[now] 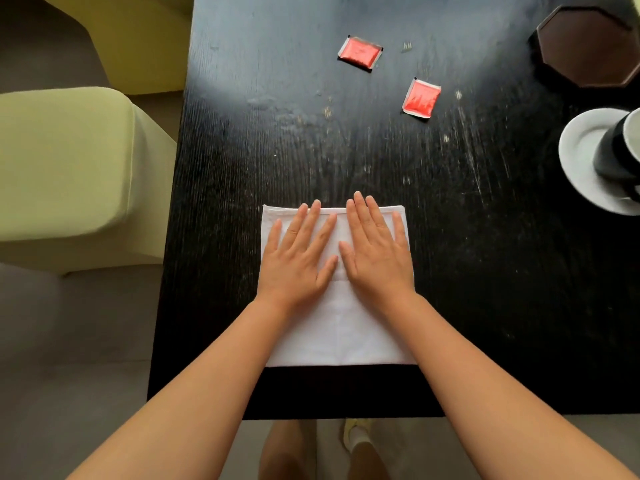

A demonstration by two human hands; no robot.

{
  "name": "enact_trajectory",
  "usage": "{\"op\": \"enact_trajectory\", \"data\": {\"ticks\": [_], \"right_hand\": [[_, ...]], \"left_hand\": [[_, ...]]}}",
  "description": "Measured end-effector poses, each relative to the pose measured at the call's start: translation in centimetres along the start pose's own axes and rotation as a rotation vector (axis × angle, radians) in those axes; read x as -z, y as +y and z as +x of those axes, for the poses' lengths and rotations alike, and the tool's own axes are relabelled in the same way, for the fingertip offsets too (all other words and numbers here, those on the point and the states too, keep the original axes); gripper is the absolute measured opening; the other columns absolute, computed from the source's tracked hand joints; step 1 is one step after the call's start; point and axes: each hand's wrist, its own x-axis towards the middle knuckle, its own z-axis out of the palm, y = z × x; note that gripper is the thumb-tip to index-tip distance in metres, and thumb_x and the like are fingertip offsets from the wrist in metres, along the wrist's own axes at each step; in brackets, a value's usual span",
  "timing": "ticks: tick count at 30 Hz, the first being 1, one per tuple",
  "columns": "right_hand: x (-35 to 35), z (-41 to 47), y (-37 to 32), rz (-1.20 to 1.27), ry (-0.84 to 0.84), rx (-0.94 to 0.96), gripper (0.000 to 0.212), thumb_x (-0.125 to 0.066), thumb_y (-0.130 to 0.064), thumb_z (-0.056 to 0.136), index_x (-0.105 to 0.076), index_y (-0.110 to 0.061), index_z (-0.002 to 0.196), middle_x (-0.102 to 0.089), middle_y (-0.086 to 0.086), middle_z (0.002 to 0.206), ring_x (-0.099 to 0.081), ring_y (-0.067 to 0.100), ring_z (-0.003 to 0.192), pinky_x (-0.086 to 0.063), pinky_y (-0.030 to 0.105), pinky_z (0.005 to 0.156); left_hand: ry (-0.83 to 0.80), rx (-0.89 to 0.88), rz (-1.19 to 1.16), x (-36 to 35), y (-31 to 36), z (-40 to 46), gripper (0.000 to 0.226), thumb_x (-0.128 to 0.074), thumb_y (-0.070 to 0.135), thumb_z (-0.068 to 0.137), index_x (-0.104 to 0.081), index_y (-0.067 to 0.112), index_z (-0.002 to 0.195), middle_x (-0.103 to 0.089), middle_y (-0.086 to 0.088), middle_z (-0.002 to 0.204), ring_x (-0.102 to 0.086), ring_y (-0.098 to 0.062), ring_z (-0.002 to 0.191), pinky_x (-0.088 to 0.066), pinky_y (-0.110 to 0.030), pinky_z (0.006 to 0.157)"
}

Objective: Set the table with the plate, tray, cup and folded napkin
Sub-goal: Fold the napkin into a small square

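fingers [313,216] of both our hands lie straight and slightly spread, flat on the white napkin [337,327], gripping nothing. left hand [298,256] and right hand [375,252] press side by side on its far half, thumbs almost touching. napkin sits folded, squared to the near edge of the black table [485,271]. further out: two red sachets [360,53], apart. at right edge, dark cup [620,150] on white plate [581,147]; dark octagonal tray [588,46] at far right corner. green chair [69,168] on left.
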Motion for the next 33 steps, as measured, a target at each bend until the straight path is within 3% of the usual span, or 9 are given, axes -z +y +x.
{"op": "enact_trajectory", "data": {"ticks": [6, 10, 12, 15, 18, 21, 26, 30, 33], "right_hand": [[1.2, -1.0, 4.7, -0.097, -0.030, -0.105, 0.066, -0.013, -0.046, 0.091, 0.005, -0.016, 0.147, 0.004, -0.001, 0.159, 0.011, 0.007, 0.142, 0.009, 0.045, 0.115], [2.0, -1.7, 4.9, -0.066, -0.015, -0.252, 0.067, -0.012, -0.047, 0.092, 0.006, -0.012, 0.147, 0.004, 0.002, 0.159, 0.007, 0.012, 0.145, 0.008, 0.050, 0.115], [2.3, -3.3, 3.6, -0.051, 0.059, -0.270, 0.066, -0.014, -0.045, 0.093, 0.003, -0.011, 0.147, 0.002, 0.004, 0.158, 0.002, 0.016, 0.145, 0.006, 0.052, 0.115], [1.7, -7.5, 0.2, -0.037, 0.098, -0.067, 0.064, -0.024, -0.037, 0.092, -0.005, -0.010, 0.147, -0.006, 0.003, 0.155, -0.008, 0.017, 0.144, -0.001, 0.053, 0.114], [0.4, -10.6, -1.8, -0.066, -0.011, -0.002, 0.059, -0.024, -0.033, 0.092, -0.015, -0.010, 0.145, -0.016, 0.006, 0.155, -0.015, 0.021, 0.143, -0.009, 0.052, 0.111], [0.0, -11.2, -1.7, -0.113, -0.082, -0.008, 0.058, -0.021, -0.034, 0.091, -0.018, -0.009, 0.144, -0.015, 0.007, 0.154, -0.013, 0.022, 0.142, -0.006, 0.049, 0.111], [0.3, -11.2, 0.5, -0.120, -0.099, 0.056, 0.061, -0.023, -0.041, 0.090, -0.017, -0.012, 0.144, -0.014, 0.003, 0.152, -0.014, 0.020, 0.141, -0.006, 0.048, 0.111], [0.8, -11.8, 3.7, -0.156, -0.096, 0.027, 0.063, -0.024, -0.042, 0.090, -0.014, -0.011, 0.145, -0.014, 0.002, 0.153, -0.018, 0.021, 0.142, -0.004, 0.052, 0.111], [1.0, -12.1, 4.6, -0.156, -0.120, 0.013, 0.060, -0.019, -0.041, 0.093, -0.010, -0.012, 0.145, -0.009, 0.001, 0.154, -0.012, 0.020, 0.143, 0.002, 0.054, 0.112]], "left_hand": [[-0.044, 0.158, -0.005, -0.1, -2.2, -2.0, 0.069, -0.018, 0.053, 0.086, -0.017, 0.021, 0.148, -0.010, -0.001, 0.157, -0.001, -0.015, 0.142, -0.008, -0.050, 0.115], [-0.078, 0.280, -0.065, 0.7, -2.4, -2.7, 0.074, -0.002, 0.055, 0.083, 0.006, 0.019, 0.147, 0.006, 0.003, 0.158, 0.016, -0.006, 0.139, 0.002, -0.046, 0.116], [0.006, 0.349, -0.157, 1.5, -1.0, -3.5, 0.071, -0.009, 0.051, 0.087, 0.002, 0.016, 0.148, 0.000, -0.001, 0.159, 0.009, -0.008, 0.141, -0.002, -0.049, 0.116], [0.139, 0.198, -0.185, 1.8, 3.0, -5.4, 0.061, -0.026, 0.037, 0.092, -0.016, 0.014, 0.147, -0.013, -0.004, 0.155, -0.009, -0.015, 0.144, -0.007, -0.050, 0.113], [0.038, 0.084, -0.170, 0.5, 6.1, -7.3, 0.057, -0.026, 0.034, 0.093, -0.017, 0.019, 0.147, -0.011, -0.003, 0.155, -0.009, -0.020, 0.145, -0.006, -0.050, 0.112], [-0.083, 0.073, -0.123, -0.9, 6.2, -8.6, 0.056, -0.021, 0.039, 0.094, -0.012, 0.024, 0.147, -0.008, -0.001, 0.156, -0.008, -0.024, 0.144, -0.002, -0.048, 0.113], [-0.117, -0.015, -0.062, -1.2, 4.2, -9.4, 0.061, -0.029, 0.048, 0.090, -0.020, 0.026, 0.146, -0.018, -0.004, 0.154, -0.012, -0.021, 0.144, -0.010, -0.046, 0.112], [-0.116, 0.009, 0.004, -0.8, 1.9, -10.7, 0.063, -0.031, 0.049, 0.087, -0.026, 0.024, 0.145, -0.026, -0.005, 0.153, -0.024, -0.025, 0.140, -0.016, -0.048, 0.110], [-0.132, 0.095, 0.010, -0.4, 0.7, -11.8, 0.064, -0.027, 0.048, 0.089, -0.022, 0.019, 0.146, -0.022, -0.004, 0.154, -0.020, -0.019, 0.142, -0.013, -0.048, 0.111]]}}
